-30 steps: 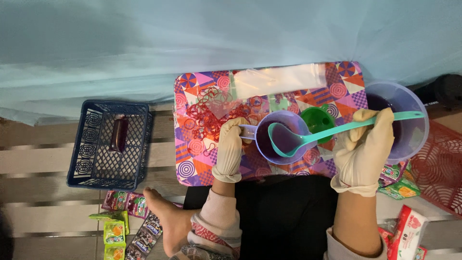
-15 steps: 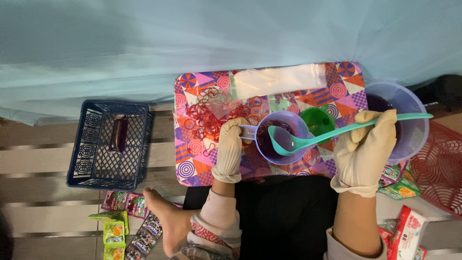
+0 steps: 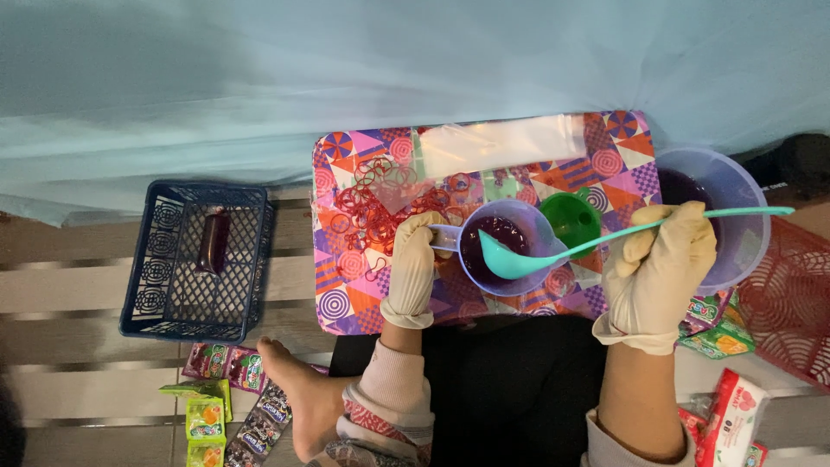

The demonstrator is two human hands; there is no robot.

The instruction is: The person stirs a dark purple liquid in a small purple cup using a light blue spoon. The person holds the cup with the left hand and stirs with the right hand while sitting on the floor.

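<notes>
My gloved left hand (image 3: 411, 266) grips the handle of a small purple cup (image 3: 504, 248) holding dark purple liquid, on a patterned tray (image 3: 346, 277). My gloved right hand (image 3: 657, 275) holds a teal ladle (image 3: 553, 252) by its long handle; the ladle's bowl rests over the cup's near rim. A green funnel (image 3: 571, 217) stands just right of the cup. A large purple jug (image 3: 718, 227) with dark liquid sits behind my right hand. Red rubber bands (image 3: 377, 207) and a flat stack of clear bags (image 3: 493, 145) lie on the tray.
A blue plastic basket (image 3: 188, 261) at left holds one dark filled pouch (image 3: 213, 242). Colourful sachets (image 3: 225, 398) lie by my bare foot (image 3: 298, 398). A red mesh basket (image 3: 791, 303) and packets (image 3: 722, 329) are at right. A light blue cloth (image 3: 346, 78) hangs behind.
The ladle's bowl has dipped slightly lower at the cup's near rim. Both hands stay almost where they were.
</notes>
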